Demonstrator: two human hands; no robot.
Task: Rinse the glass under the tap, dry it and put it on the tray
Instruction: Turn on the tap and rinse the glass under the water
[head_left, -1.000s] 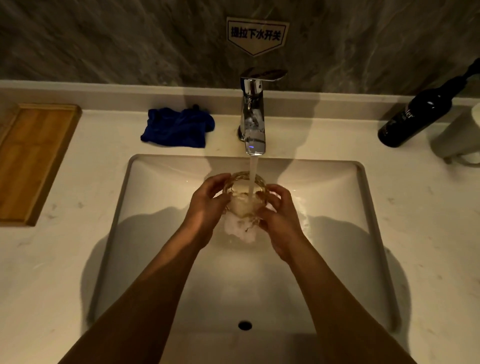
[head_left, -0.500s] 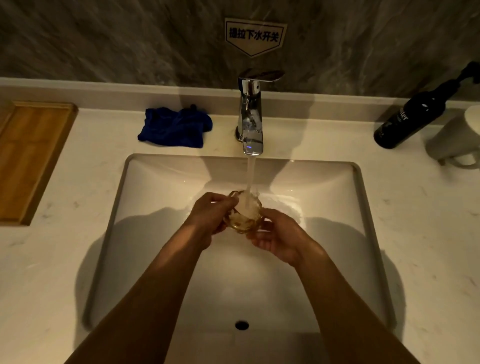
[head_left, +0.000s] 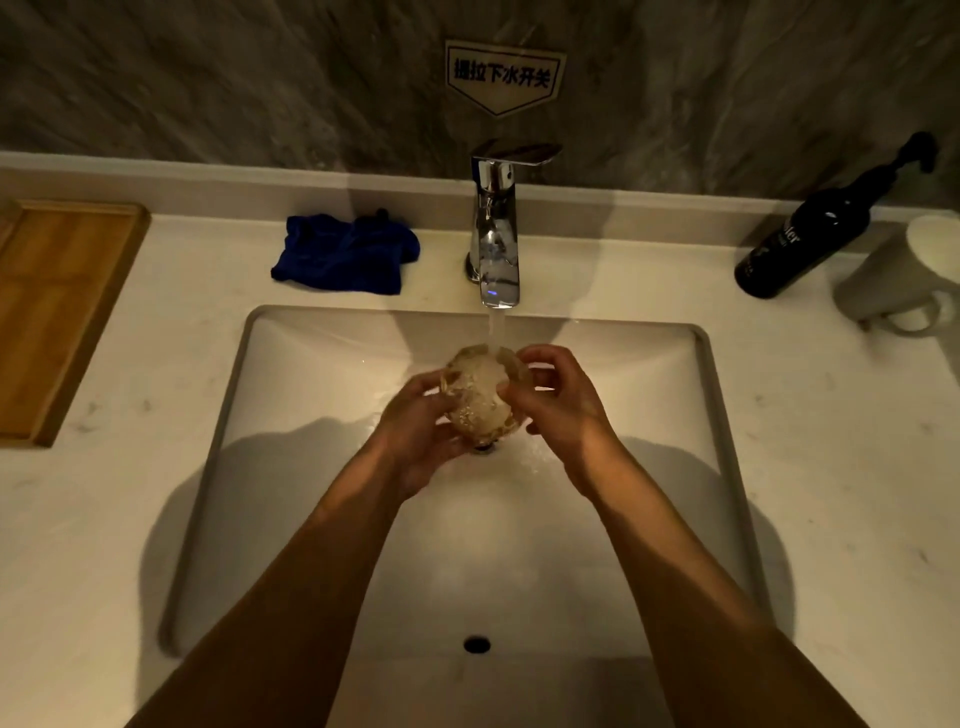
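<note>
A clear textured glass (head_left: 480, 395) is tilted under the running chrome tap (head_left: 496, 234), over the middle of the white sink (head_left: 311, 374). Water streams onto it and foams inside. My left hand (head_left: 421, 431) cups the glass from below and the left. Its right side is gripped by my right hand (head_left: 558, 400), fingers curled at the rim. A crumpled blue cloth (head_left: 343, 254) lies on the counter left of the tap. The wooden tray (head_left: 57, 306) sits at the far left of the counter.
A dark pump bottle (head_left: 810, 234) leans at the back right, with a white mug (head_left: 909, 275) beside it. The sink's overflow hole (head_left: 477, 644) is near the front wall. A sign (head_left: 504, 75) hangs on the marbled wall above the tap.
Both hands have turned the glass under the stream and raised it slightly toward the tap; the right hand shifted from beneath it to its right side.
</note>
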